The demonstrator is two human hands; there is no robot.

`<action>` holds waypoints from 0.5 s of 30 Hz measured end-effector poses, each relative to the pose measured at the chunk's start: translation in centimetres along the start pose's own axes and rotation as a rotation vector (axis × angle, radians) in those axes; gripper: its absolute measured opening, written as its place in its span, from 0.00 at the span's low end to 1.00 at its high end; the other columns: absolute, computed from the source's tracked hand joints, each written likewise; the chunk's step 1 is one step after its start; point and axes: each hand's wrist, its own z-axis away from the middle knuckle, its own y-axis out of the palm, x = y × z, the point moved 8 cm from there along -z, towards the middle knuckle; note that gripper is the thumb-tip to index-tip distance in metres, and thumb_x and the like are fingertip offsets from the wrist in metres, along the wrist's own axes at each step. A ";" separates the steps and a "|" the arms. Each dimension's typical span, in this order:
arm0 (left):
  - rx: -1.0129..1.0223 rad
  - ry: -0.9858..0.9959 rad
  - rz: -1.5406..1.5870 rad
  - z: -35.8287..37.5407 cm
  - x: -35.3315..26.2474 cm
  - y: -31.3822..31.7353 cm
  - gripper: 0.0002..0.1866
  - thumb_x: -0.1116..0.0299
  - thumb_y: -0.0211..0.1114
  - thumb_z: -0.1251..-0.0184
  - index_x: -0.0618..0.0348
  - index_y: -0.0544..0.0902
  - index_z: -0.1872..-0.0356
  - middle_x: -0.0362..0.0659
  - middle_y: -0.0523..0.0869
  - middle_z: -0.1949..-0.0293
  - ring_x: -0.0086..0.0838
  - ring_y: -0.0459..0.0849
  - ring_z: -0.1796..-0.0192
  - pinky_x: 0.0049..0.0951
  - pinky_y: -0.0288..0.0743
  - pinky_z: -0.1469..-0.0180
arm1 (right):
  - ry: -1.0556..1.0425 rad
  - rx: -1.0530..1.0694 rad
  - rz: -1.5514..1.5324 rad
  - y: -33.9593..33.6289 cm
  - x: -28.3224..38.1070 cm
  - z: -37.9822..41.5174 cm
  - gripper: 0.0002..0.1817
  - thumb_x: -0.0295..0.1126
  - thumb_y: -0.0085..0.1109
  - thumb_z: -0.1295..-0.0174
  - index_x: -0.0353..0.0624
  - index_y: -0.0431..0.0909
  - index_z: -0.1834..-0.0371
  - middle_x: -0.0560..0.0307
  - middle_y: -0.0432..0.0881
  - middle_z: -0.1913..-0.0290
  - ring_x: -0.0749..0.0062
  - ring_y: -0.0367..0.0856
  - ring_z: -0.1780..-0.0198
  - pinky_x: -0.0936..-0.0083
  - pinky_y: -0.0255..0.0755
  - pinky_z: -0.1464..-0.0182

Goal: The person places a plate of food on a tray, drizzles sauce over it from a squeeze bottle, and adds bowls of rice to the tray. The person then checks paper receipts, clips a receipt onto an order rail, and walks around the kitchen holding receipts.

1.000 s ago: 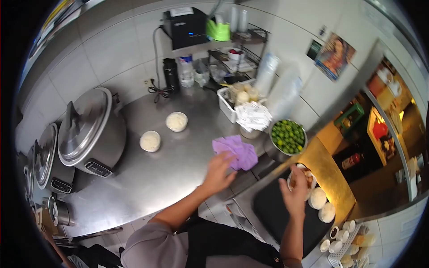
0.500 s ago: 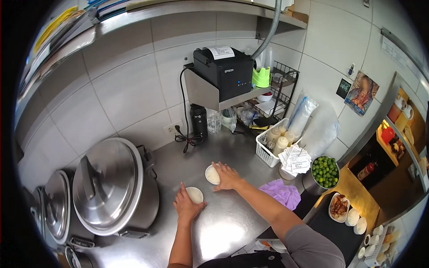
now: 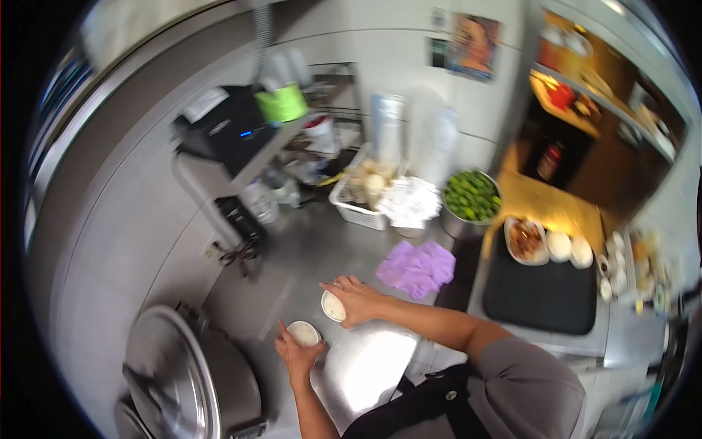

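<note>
My left hand [image 3: 296, 357] curls its thumb and fingers round the sides of a small white bowl [image 3: 303, 334] filled with what looks like white rice. Just beyond it, a second small bowl of rice [image 3: 333, 306] is in the grip of my right hand [image 3: 358, 301], which reaches over its right side from above. Both bowls are upright and close together over the steel counter [image 3: 285, 271]. A crumpled purple cloth [image 3: 417, 269] lies a little beyond my right forearm.
A large lidded steel pot [image 3: 172, 373] stands at left. Behind are a black printer [image 3: 227, 128], a white basket [image 3: 360, 216] of bottles, stacked paper slips [image 3: 411, 201] and green limes [image 3: 472, 196]. At right, a black tray [image 3: 541, 296] holds a dish of brown food [image 3: 526, 239] and two white bowls.
My view has swung to the right, bringing the black tray further in. Both hands keep hold of their bowls, which remain side by side.
</note>
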 end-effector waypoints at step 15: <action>0.664 1.123 0.031 27.2 -39.7 21.3 0.63 0.58 0.80 0.69 0.57 0.53 0.26 0.63 0.65 0.40 0.57 0.66 0.39 0.46 0.65 0.35 | 0.865 -0.468 0.136 -14.6 -19.3 52.3 0.57 0.41 0.79 0.70 0.48 0.60 0.29 0.41 0.68 0.39 0.41 0.69 0.42 0.55 0.70 0.40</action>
